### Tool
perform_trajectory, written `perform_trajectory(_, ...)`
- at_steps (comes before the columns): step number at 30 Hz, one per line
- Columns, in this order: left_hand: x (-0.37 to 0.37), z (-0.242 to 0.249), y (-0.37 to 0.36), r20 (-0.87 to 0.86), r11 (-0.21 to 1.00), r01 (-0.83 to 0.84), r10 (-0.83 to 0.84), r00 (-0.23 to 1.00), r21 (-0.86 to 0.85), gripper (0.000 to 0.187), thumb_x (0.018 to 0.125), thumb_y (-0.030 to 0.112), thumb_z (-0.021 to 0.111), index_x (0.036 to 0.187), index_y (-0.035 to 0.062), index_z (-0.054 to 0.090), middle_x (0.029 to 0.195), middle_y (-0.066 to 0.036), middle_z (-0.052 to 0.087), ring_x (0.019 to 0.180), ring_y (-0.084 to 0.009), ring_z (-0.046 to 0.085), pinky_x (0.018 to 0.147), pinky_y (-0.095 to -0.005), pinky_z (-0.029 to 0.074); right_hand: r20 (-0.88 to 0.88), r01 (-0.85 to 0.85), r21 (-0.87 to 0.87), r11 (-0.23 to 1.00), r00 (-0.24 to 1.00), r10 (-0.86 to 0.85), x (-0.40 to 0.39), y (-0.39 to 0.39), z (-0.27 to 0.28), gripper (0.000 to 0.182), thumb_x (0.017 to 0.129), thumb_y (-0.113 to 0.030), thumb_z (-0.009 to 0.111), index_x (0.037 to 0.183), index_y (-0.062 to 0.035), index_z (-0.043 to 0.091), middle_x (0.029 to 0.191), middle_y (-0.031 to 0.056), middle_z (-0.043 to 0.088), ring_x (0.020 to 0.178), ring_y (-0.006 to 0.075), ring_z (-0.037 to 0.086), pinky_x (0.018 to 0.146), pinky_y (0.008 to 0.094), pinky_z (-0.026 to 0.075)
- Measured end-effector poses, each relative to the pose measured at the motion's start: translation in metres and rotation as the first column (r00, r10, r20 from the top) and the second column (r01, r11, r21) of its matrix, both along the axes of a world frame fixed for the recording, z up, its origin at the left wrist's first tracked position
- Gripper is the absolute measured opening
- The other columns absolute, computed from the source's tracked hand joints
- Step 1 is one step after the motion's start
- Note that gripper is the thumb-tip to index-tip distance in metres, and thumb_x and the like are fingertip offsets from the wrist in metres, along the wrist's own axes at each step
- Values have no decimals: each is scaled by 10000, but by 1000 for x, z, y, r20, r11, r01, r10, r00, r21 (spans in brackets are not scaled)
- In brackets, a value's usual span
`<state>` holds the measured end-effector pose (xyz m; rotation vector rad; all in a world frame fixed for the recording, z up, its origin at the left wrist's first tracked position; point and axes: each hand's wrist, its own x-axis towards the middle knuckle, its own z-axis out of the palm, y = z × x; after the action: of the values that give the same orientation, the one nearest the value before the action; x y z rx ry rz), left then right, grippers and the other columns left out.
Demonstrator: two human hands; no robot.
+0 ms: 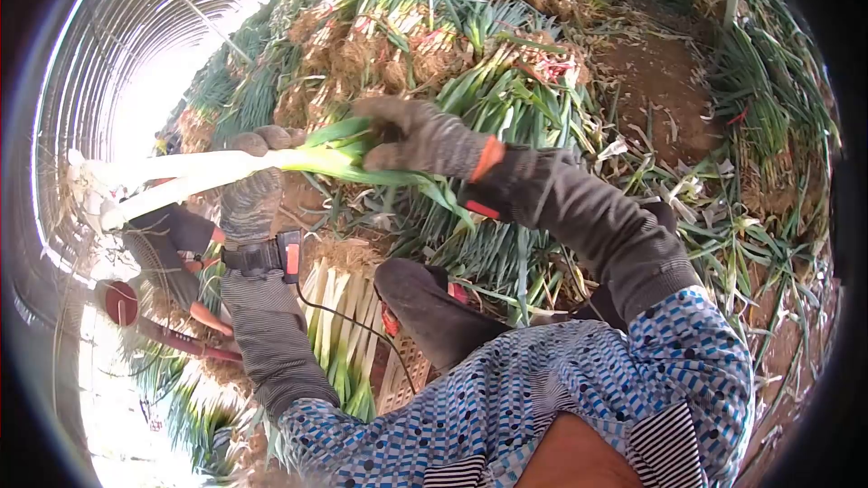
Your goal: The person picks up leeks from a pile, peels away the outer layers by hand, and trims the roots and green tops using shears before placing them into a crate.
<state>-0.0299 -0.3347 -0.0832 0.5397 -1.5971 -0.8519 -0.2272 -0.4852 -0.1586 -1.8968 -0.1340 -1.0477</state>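
My left hand, in a dirty grey glove, is wrapped round the white shank of green onions held up sideways. Their roots point left and their leaves right. At the leafy end my right hand, gloved too, is closed on the green leaves, some of which hang below it. At least two white stalks fork apart toward the root end. Below my left wrist lie peeled white green onions, side by side with their roots upward in view.
Bundles of unpeeled green onions with brown roots are heaped ahead, and more stand at right. Leaf scraps litter the soil. Another person's arm is at left. A cable runs from my left wrist past my knee.
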Motion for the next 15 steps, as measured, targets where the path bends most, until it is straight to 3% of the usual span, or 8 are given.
perform_trajectory(2, -4, -11, -15, -36, 996, 85, -85, 996, 7, 217, 854, 230, 593, 992, 63, 576, 1043, -157, 582, 1084, -344, 520, 950, -499, 399, 8, -33, 71, 997, 999, 32, 13, -3, -14, 269, 787, -154, 670, 1036, -77, 605, 837, 38, 585, 797, 157, 562, 766, 310, 500)
perform_trajectory(4, -2, -20, -23, -16, 992, 113, -113, 994, 46, 225, 843, 256, 604, 1002, 97, 583, 1074, -122, 568, 1087, -319, 507, 966, -481, 389, 348, -427, 286, 858, 881, 322, 33, -60, -56, 233, 812, -147, 632, 1032, -70, 611, 808, 45, 591, 753, 149, 565, 711, 290, 510)
perform_trajectory(6, 5, -32, -26, -21, 995, 94, -94, 995, 45, 229, 821, 227, 634, 1014, 113, 584, 1082, -102, 564, 1083, -294, 508, 985, -469, 380, 260, -246, 470, 848, 956, 134, -7, -70, -51, 173, 835, -193, 619, 956, -70, 623, 724, 14, 561, 664, 113, 545, 587, 256, 484)
perform_trajectory(7, 10, -36, -22, -35, 997, 52, -50, 998, 51, 224, 823, 227, 631, 1009, 112, 583, 1079, -100, 564, 1083, -290, 509, 987, -464, 381, -50, 165, 491, 855, 986, -162, -59, -59, -29, 176, 846, -244, 625, 883, -73, 633, 654, -21, 530, 597, 81, 522, 491, 232, 454)
perform_trajectory(9, 21, -38, -7, -56, 997, -47, 51, 997, 64, 212, 828, 228, 626, 1000, 112, 581, 1073, -97, 565, 1083, -282, 510, 992, -454, 383, -150, 299, 689, 660, 950, -274, -105, -83, -38, 176, 850, -247, 614, 867, -72, 627, 652, -37, 529, 526, 59, 471, 444, 205, 381)
perform_trajectory(11, 34, -36, 18, 33, 936, -348, 347, 937, 55, 112, 838, 150, 622, 942, 124, 585, 1036, -84, 567, 1048, -253, 518, 940, -419, 413, -291, 518, 648, 559, 846, -446, -146, -103, -67, 164, 839, -253, 627, 849, -89, 626, 611, -52, 504, 497, 52, 442, 433, 206, 348)
perform_trajectory(13, 55, -31, 51, 119, 800, -595, 586, 802, 69, 109, 840, 149, 618, 938, 126, 576, 1026, -80, 560, 1035, -246, 515, 926, -414, 415, -415, 624, 646, 439, 770, -484, -176, -121, -111, 158, 849, -255, 622, 825, -99, 615, 601, -53, 489, 476, 46, 421, 422, 210, 326)
perform_trajectory(15, 79, -21, 94, 227, 594, -802, 773, 592, 69, 107, 841, 148, 615, 934, 127, 567, 1015, -76, 552, 1022, -240, 512, 911, -410, 417, -576, 697, 540, 472, 715, -397, -200, -116, -139, 145, 829, -233, 638, 819, -92, 604, 637, -45, 524, 532, 83, 477, 469, 233, 383)
